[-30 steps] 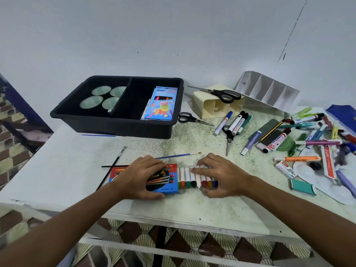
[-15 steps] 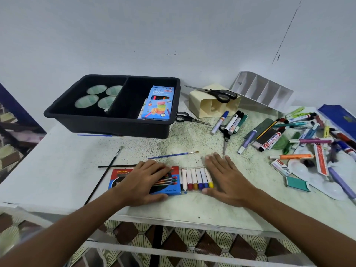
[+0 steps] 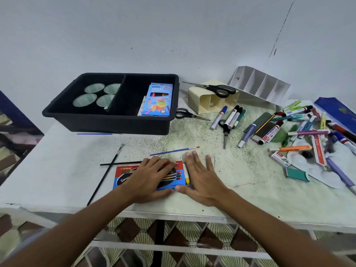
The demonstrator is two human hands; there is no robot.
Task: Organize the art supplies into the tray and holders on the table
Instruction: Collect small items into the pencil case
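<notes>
Near the worktop's front edge, your left hand (image 3: 149,177) presses flat on the Nikki crayon box (image 3: 134,175), steadying it, while your right hand (image 3: 202,179), fingers straight, pushes the yellow crayon (image 3: 186,175) inside.

Soft, even light, with faint shadows under both hands (image 3: 202,180). No glare. Wide-angle bending curves the edges; the forearms nearest the camera blur slightly.

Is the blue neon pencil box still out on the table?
No, the blue neon pencil box stands inside the right compartment of the black tray, leaning against its right wall.
</notes>
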